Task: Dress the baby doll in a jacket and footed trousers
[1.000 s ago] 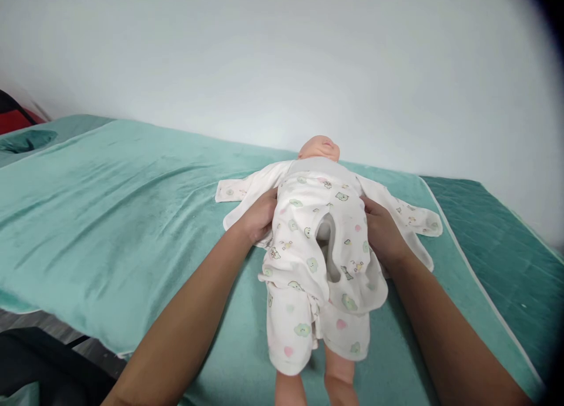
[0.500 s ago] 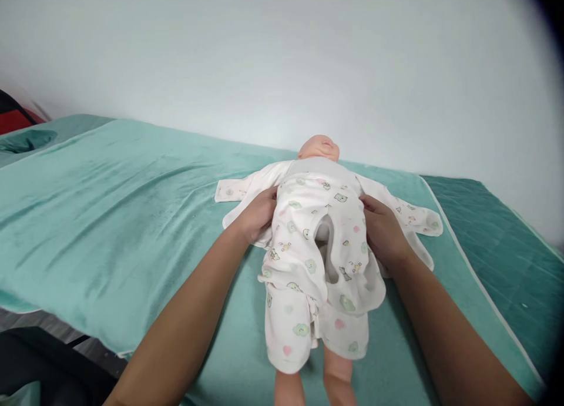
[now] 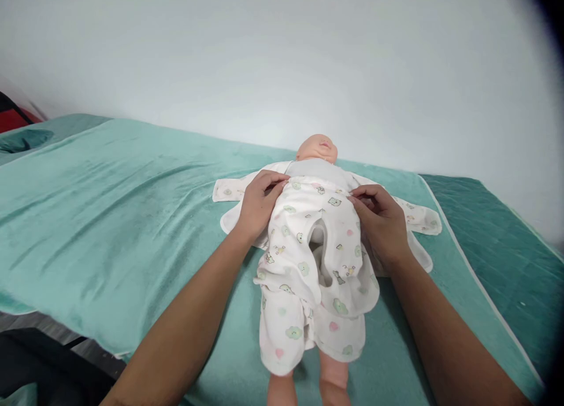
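A baby doll lies on its back, head toward the wall and bare lower legs toward me. It wears white baby pants with a green and pink print and an open crotch. Beneath its torso a matching baby top is spread open, sleeves out to both sides. My left hand pinches the waistband at the doll's left-of-picture side. On the other side, my right hand has thumb and fingers closed on the same waistband.
A light green sheet covers the bed, with a darker quilted cover showing at the right. Behind stands a white wall. A dark object is at the lower left, and a red and black item at the far left.
Both hands have moved up from the doll's sides to the waistband and now pinch its edge. The doll and pants have shifted slightly left in view.
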Available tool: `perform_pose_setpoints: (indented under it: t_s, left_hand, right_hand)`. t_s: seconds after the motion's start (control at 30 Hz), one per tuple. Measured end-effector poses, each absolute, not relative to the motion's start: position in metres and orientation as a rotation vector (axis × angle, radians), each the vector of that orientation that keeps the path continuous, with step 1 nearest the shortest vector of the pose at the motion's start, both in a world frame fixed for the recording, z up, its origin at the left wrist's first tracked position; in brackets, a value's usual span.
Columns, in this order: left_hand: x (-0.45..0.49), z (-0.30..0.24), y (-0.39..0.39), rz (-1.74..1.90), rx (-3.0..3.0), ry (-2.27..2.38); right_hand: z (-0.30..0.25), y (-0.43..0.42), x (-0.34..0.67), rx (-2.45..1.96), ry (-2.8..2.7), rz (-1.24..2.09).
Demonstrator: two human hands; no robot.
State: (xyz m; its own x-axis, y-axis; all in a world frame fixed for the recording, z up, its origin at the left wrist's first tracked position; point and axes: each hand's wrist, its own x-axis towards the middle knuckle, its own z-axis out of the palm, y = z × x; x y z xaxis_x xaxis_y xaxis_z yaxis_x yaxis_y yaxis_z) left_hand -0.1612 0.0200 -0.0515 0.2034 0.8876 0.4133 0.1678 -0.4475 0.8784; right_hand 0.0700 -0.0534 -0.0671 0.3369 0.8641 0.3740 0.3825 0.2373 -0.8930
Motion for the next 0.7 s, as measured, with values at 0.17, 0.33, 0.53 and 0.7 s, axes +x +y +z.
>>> perform_pose_setpoints:
  t_s: [0.17,0.33,0.53,0.7]
  left_hand:
    - [-0.159,-0.044,0.024,1.158,1.900,0.864]
    - [-0.158,-0.043,0.034,1.045,1.910,0.797]
    - [-0.157,-0.042,0.038,0.980,1.959,0.803]
    - [-0.152,-0.042,0.034,1.054,2.015,0.860]
  right_hand:
    - [-0.063,-0.050,0.071,-1.319,-1.386,0.490]
    - [-0.057,-0.045,0.072,-1.300,-1.484,0.522]
    - [-0.051,-0.037,0.075,-1.417,-1.555,0.648]
    - [-0.047,-0.034,0.075,-1.377,-1.735,0.540]
